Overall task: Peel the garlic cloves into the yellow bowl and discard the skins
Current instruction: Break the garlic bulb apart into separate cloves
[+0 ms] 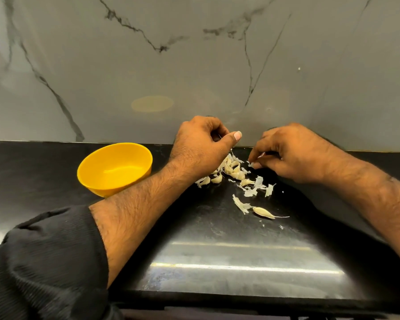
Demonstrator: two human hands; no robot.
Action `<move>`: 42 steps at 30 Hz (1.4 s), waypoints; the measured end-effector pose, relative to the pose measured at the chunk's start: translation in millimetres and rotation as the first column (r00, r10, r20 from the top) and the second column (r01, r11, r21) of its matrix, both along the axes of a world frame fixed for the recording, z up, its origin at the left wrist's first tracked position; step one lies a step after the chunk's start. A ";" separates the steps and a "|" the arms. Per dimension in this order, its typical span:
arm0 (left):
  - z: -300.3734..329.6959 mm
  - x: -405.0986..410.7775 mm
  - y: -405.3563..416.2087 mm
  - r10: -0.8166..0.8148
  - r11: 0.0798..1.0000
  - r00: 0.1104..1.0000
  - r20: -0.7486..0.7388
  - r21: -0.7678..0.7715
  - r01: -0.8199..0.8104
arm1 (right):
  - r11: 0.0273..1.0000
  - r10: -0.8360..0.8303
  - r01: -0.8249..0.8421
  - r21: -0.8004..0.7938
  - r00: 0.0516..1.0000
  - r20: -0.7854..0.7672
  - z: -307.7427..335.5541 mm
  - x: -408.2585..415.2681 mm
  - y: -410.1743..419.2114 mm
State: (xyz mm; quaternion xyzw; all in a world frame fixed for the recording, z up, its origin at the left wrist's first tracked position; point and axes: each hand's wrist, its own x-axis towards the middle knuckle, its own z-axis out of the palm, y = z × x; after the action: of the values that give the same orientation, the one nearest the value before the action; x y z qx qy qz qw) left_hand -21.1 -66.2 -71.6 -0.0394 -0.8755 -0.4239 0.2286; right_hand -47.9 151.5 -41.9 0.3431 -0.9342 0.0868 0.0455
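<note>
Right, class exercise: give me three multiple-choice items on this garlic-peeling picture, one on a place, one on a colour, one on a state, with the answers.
1. Where does the bowl stand, seen from the camera?
A. Left of the garlic pile
B. Right of the pile
C. On top of the pile

2. What colour is the countertop?
A. White
B. Black
C. Yellow

3. What does the bowl hold?
A. Peeled cloves
B. Skins
C. Nothing visible

Answers:
1 A, it sits beyond the forearm of the left hand, left of the pile.
2 B, the surface is dark and glossy.
3 C, only its bare yellow inside shows, while the right hand pinches a scrap of skin by the pile.
</note>
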 end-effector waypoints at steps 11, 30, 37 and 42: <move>2.8 5.1 -3.5 -0.038 0.997 0.999 0.026 0.072 0.037 | 0.960 -0.104 0.149 -0.237 0.976 0.190 -4.6 0.3 6.9; 4.2 8.3 -1.8 -0.007 0.998 0.999 0.043 0.056 0.005 | 0.998 -0.008 0.010 0.056 1.000 -0.025 4.0 7.9 -7.5; 5.3 8.2 -3.0 0.001 0.998 0.998 0.060 0.065 -0.005 | 0.985 0.012 -0.060 -0.163 0.960 -0.279 22.4 6.5 -1.1; 4.4 9.1 -2.6 0.007 0.998 0.998 0.060 0.066 -0.011 | 0.968 -0.004 0.015 0.252 0.999 -0.042 14.8 18.6 -21.1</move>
State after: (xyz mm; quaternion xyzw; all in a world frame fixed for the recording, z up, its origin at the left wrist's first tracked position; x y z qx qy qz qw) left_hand -12.0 -68.8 -67.2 -0.0153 -0.8675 -0.4527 0.2055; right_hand -29.3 130.3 -27.1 0.3434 -0.9381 -0.0400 0.0211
